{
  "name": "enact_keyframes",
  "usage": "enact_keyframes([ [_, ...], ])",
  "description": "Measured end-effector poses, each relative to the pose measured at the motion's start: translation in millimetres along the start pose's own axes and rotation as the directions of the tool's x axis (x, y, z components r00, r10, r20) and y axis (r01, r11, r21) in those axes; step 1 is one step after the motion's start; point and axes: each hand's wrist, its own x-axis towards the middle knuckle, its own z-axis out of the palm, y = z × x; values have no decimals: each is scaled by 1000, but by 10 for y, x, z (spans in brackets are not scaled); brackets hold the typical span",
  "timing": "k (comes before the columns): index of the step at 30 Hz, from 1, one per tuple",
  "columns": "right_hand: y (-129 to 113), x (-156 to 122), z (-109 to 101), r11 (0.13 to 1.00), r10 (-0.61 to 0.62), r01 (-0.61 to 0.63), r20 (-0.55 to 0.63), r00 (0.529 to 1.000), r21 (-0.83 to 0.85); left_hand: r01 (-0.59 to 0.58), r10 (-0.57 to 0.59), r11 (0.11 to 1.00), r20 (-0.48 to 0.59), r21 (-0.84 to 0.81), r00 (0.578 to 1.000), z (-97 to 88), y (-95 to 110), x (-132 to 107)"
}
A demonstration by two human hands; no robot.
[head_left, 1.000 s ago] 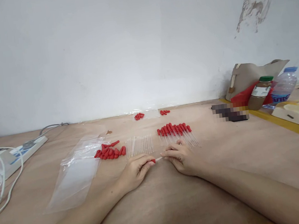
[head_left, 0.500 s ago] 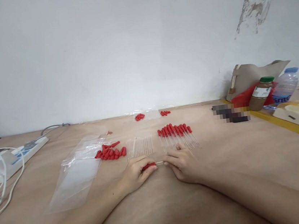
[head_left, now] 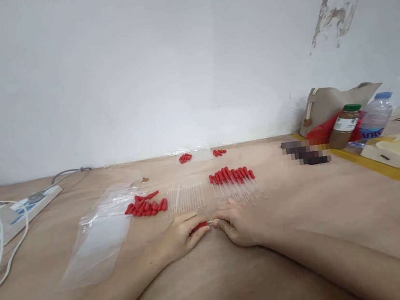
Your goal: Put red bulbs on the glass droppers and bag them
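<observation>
My left hand (head_left: 184, 234) pinches a red rubber dropper bulb (head_left: 201, 225), its mouth pointing right. My right hand (head_left: 234, 223) is closed on a clear glass dropper tube (head_left: 210, 222); only a short length shows between the hands, meeting the bulb's mouth. How deep the tube sits inside is hidden. Beyond my left hand lies a row of bare glass tubes (head_left: 187, 197), with a pile of loose red bulbs (head_left: 146, 207) to its left. Past my right hand, droppers fitted with red bulbs (head_left: 231, 175) lie side by side, bulbs facing the wall.
Clear plastic bags (head_left: 98, 245) lie flat at left, near a power strip (head_left: 35, 209) with white cables. Two small groups of red bulbs (head_left: 185, 158) sit near the wall. At right stand a green-capped bottle (head_left: 345, 127), a water bottle (head_left: 376, 116) and a beige bag (head_left: 332, 99).
My right hand has come closer to my left, so less of the glass tube shows between them. The whole view has shifted slightly.
</observation>
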Motion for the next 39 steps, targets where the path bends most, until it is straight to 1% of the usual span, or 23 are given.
enact_keyframes([
  [2, -29, 9, -42, 1000, 16, -17, -13, 1000, -13, 9, -9, 1000, -25, -15, 1000, -9, 1, 17],
  [4, -66, 12, -111, 997, 30, -32, -19, 999, -64, 21, -23, 999, -56, -50, 998, -19, 3, 27],
  [6, -83, 5, -195, 991, 43, -42, 4, 999, -129, 56, -62, 997, -92, -60, 994, -30, 1, 20],
  [8, -49, -4, -279, 986, 104, -99, 29, 994, -135, 142, -145, 989, -166, -30, 975, -41, -9, -4],
  [9, -8, -4, -319, 983, 154, -151, 25, 988, -108, 197, -196, 980, -204, -15, 959, -47, -15, -19],
  [10, 45, 2, -359, 975, 213, -212, 9, 977, -67, 242, -238, 970, -216, -9, 947, -55, -20, -33],
  [11, 108, 17, -398, 961, 275, -275, -17, 961, -22, 261, -258, 965, -187, -11, 948, -63, -24, -45],
  [13, 240, 80, -470, 921, 389, -385, -63, 919, 61, 226, -227, 974, -45, -26, 973, -82, -20, -56],
  [15, 347, 188, -521, 868, 486, -477, -36, 873, 140, 164, -159, 985, 95, -44, 983, -97, -4, -50],
  [16, 383, 258, -534, 839, 524, -516, 1, 852, 172, 149, -142, 988, 128, -46, 981, -101, 5, -44],
  [18, 416, 416, -520, 791, 590, -588, 43, 806, 170, 157, -149, 987, 140, -44, 979, -104, 19, -30],
  [19, 418, 497, -494, 774, 620, -618, 32, 784, 138, 165, -158, 985, 140, -44, 978, -104, 22, -24],
  [22, 404, 703, -355, 721, 692, -693, -77, 718, 14, 179, -171, 983, 144, -46, 975, -103, 22, -14],
  [25, 413, 797, -201, 675, 721, -735, -153, 676, -63, 184, -176, 982, 146, -44, 973, -105, 19, -13],
  [26, 424, 804, -161, 665, 723, -742, -171, 669, -92, 186, -177, 981, 147, -47, 973, -105, 18, -15],
  [28, 453, 794, -108, 656, 714, -739, -192, 673, -154, 185, -176, 981, 140, -55, 974, -102, 17, -19],
  [32, 486, 755, -95, 669, 685, -708, -180, 706, -226, 184, -175, 981, 132, -62, 976, -94, 15, -21],
  [36, 431, 736, -137, 666, 684, -705, -177, 708, -246, 188, -177, 980, 147, -62, 973, -97, 18, -14],
  [39, 344, 742, -136, 713, 654, -667, -139, 744, -218, 188, -178, 980, 142, -62, 974, -105, 24, -10],
])
